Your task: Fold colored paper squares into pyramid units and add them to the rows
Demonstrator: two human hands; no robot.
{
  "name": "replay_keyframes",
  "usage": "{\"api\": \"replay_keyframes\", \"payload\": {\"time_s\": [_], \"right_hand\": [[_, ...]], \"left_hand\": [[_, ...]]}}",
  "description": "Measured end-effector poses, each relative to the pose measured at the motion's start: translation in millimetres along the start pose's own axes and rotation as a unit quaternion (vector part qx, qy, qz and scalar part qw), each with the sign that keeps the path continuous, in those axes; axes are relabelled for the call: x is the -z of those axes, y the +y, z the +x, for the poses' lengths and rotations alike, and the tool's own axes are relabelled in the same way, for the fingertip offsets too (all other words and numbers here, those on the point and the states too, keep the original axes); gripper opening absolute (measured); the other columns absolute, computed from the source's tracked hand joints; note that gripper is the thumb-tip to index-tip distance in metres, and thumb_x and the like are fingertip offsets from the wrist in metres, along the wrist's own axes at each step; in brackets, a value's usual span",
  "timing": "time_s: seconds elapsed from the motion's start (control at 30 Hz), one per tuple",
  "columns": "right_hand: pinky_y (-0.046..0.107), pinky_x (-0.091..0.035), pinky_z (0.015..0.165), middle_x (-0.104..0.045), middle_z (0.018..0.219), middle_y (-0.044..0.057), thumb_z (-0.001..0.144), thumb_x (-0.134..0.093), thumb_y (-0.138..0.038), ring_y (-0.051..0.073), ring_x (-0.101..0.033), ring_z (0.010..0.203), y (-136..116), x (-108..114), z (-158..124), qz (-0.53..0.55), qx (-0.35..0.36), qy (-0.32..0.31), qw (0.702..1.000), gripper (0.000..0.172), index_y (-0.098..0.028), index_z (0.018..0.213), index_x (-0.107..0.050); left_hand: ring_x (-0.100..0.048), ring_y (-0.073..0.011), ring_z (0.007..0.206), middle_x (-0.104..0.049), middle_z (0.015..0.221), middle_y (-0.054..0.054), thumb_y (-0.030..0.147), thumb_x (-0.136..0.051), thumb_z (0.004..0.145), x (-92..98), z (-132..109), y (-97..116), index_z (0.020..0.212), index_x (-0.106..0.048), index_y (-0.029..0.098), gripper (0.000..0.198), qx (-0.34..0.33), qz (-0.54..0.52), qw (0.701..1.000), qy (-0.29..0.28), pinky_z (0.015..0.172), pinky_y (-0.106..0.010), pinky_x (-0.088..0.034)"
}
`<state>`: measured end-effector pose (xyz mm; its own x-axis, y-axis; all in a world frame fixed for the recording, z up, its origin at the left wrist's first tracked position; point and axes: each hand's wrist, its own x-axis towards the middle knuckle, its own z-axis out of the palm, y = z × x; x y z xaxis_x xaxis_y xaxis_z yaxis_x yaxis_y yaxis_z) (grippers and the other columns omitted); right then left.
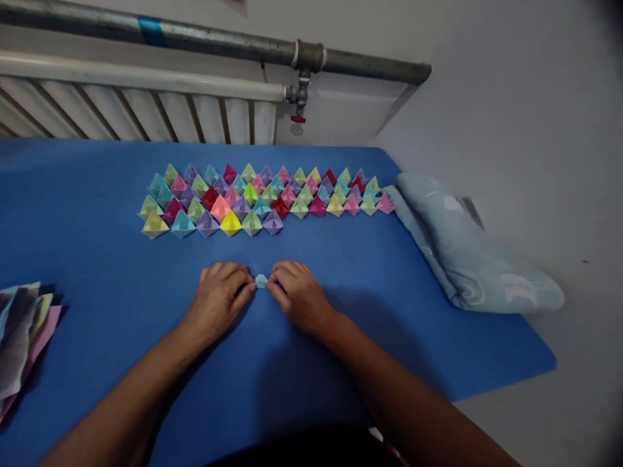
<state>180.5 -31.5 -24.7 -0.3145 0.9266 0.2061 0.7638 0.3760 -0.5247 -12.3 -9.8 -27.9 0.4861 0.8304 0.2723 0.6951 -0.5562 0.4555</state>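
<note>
Reaching forward with both forearms, left hand [219, 296] and right hand [298, 296] knuckles-up, fingertips pinched inward, nearly meeting.

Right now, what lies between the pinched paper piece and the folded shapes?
Head view: only bare blue mat separates the paper piece, pinched by left hand and right hand, from the folded shapes.

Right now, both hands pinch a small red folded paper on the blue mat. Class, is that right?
No. The head view shows the folded paper is light blue, not red. The left hand and right hand pinch it on the blue mat.
</note>
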Motion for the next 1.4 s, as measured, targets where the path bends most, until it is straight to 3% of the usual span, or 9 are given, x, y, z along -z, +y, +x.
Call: {"api": "replay_keyframes", "payload": {"time_s": [0.4,0.73,0.83,1.03,1.4], "right_hand": [[0.036,-0.044,0.088,-0.066,0.097,0.009,0.09,-0.055,-0.017,0.021,-0.058,0.095,-6,-1,6,0.009,-0.06,0.001,0.998,0.011,-0.018,0.079,-0.057],[0.032,-0.041,0.082,-0.062,0.088,0.005,0.085,-0.057,-0.015,0.018,-0.055,0.087,-6,-2,10,0.018,-0.075,0.011,0.997,0.013,-0.02,0.074,-0.055],[0.03,-0.04,0.079,-0.061,0.085,0.002,0.085,-0.059,-0.013,0.016,-0.054,0.083,-4,-2,11,0.045,-0.067,0.014,0.997,0.01,-0.02,0.077,-0.058],[0.029,-0.039,0.079,-0.06,0.082,0.001,0.085,-0.06,-0.013,0.015,-0.054,0.083,-1,-1,13,0.068,-0.056,0.003,0.996,0.01,-0.019,0.079,-0.064],[0.025,-0.04,0.07,-0.057,0.076,-0.002,0.071,-0.065,-0.004,0.012,-0.05,0.072,-8,5,25,0.075,-0.117,-0.026,0.99,0.015,-0.019,0.073,-0.065]], "left_hand": [[-0.06,-0.0237,0.087,-0.067,0.088,-0.005,0.031,-0.055,0.085,0.5,14,1,0.076,-0.063,0.02,0.016,0.088,-0.045,0.994,-0.036,0.082,-0.04,-0.038],[-0.059,-0.0229,0.083,-0.064,0.081,-0.004,0.03,-0.057,0.084,1.8,18,0,0.074,-0.061,0.02,0.015,0.097,-0.01,0.994,-0.054,0.075,-0.037,-0.037],[-0.059,-0.0233,0.088,-0.066,0.089,-0.005,0.025,-0.056,0.086,-0.5,15,4,0.081,-0.064,0.021,0.011,0.069,0.003,0.997,-0.029,0.077,-0.038,-0.038],[-0.061,-0.0229,0.089,-0.072,0.101,-0.008,0.015,-0.045,0.093,-6.7,-3,15,0.098,-0.07,0.022,0.026,-0.073,0.079,0.994,0.014,0.081,-0.039,-0.039],[-0.061,-0.0265,0.096,-0.071,0.109,-0.012,0.01,-0.045,0.092,-8.0,-20,22,0.111,-0.069,0.02,0.032,-0.083,0.121,0.989,0.009,0.086,-0.046,-0.04]]}}
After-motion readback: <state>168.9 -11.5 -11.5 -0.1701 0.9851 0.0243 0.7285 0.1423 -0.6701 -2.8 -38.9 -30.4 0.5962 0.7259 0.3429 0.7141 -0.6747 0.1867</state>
